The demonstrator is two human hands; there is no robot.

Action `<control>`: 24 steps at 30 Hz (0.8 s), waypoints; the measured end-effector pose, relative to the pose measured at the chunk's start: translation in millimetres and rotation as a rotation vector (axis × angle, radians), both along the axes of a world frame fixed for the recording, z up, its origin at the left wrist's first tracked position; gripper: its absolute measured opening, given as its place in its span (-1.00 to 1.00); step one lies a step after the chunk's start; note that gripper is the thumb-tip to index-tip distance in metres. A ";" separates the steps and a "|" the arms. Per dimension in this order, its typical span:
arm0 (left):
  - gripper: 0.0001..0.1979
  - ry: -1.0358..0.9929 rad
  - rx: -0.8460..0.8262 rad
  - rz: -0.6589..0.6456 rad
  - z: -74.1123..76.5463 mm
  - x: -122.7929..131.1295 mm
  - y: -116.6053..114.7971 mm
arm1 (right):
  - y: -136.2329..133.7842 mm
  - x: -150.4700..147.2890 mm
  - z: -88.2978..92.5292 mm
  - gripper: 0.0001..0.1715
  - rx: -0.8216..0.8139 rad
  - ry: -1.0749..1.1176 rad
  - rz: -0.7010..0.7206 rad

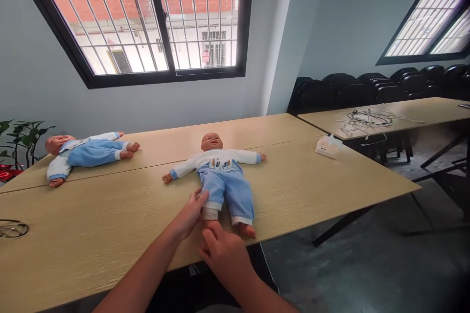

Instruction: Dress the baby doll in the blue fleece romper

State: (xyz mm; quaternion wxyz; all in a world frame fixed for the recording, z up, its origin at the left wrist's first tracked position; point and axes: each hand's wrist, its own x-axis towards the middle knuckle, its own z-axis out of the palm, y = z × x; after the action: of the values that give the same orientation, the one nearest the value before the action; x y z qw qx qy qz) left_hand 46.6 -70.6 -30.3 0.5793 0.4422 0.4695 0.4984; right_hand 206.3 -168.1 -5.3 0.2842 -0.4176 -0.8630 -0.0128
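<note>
A baby doll (224,181) in a white top and light blue trousers lies on its back on the table, feet towards me. My left hand (191,211) is closed around the side of its lower leg, thumb on the trouser cuff. Below that cuff, a whitish wrap (210,213) goes around the ankle. My right hand (226,253) is closed with curled fingers at the foot of the same leg and covers most of it. What those fingers pinch is hidden. The doll's other foot (247,231) lies bare beside my right hand.
A second doll (93,150) in similar clothes lies at the left on the wooden table (301,190). Glasses (13,228) rest at the left edge of view. A tissue box (328,146) stands to the right. Tangled cables (369,118) lie on another table, before stacked black chairs (347,90).
</note>
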 end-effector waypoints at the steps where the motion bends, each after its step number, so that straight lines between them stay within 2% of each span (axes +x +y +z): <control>1: -0.41 -0.014 -0.046 -0.020 2.6 1.4 -9.3 | -0.8 -4.8 -0.4 -0.83 -0.017 -0.008 0.010; 3: -0.43 -0.025 -0.113 0.016 9.4 -2.9 -18.2 | -1.7 -5.0 3.8 -0.85 -0.071 0.044 0.064; 6: -0.44 0.050 -0.086 0.123 18.8 -26.5 -14.1 | 5.3 17.6 12.1 -0.94 -0.119 0.305 0.122; 9: -0.43 0.142 -0.044 0.172 25.1 -51.6 -11.1 | 26.1 48.1 5.2 -0.84 -0.093 0.628 -0.018; 11: -0.48 0.326 0.067 0.281 29.0 -55.0 -20.2 | 42.6 57.7 -9.0 -0.82 -0.198 0.823 -0.173; 14: -0.71 0.761 0.430 0.491 34.4 -30.7 -53.5 | 62.0 46.7 -31.1 -0.46 -0.570 1.195 -0.316; 15: -0.80 0.854 0.538 0.483 34.8 -16.4 -67.5 | 66.4 38.1 -35.8 -0.35 -0.685 1.317 -0.314; 16: -0.86 0.894 0.617 0.402 33.9 -0.8 -81.2 | 69.9 28.6 -38.8 -0.29 -0.775 1.418 -0.286; 18: -0.85 0.937 0.697 0.231 28.0 29.1 -104.4 | 75.5 10.5 -40.2 -0.30 -0.890 1.546 -0.186; 19: -0.79 0.975 0.714 0.226 23.4 40.9 -112.3 | 78.1 3.3 -39.6 -0.34 -0.937 1.587 -0.138; 21: -0.72 1.050 0.719 0.327 12.5 54.3 -120.2 | 84.1 -6.5 -37.8 -0.39 -1.031 1.656 -0.091; 24: -0.67 1.120 0.674 0.465 -2.7 49.4 -116.8 | 95.3 -12.8 -34.6 -0.52 -1.125 1.763 -0.100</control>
State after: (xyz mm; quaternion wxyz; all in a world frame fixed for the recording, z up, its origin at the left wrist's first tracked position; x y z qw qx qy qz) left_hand 96.0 -187.4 -33.0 -0.0410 0.6764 0.6001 0.4251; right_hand 193.4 -72.8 -39.8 0.5764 -0.3860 -0.2134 0.6879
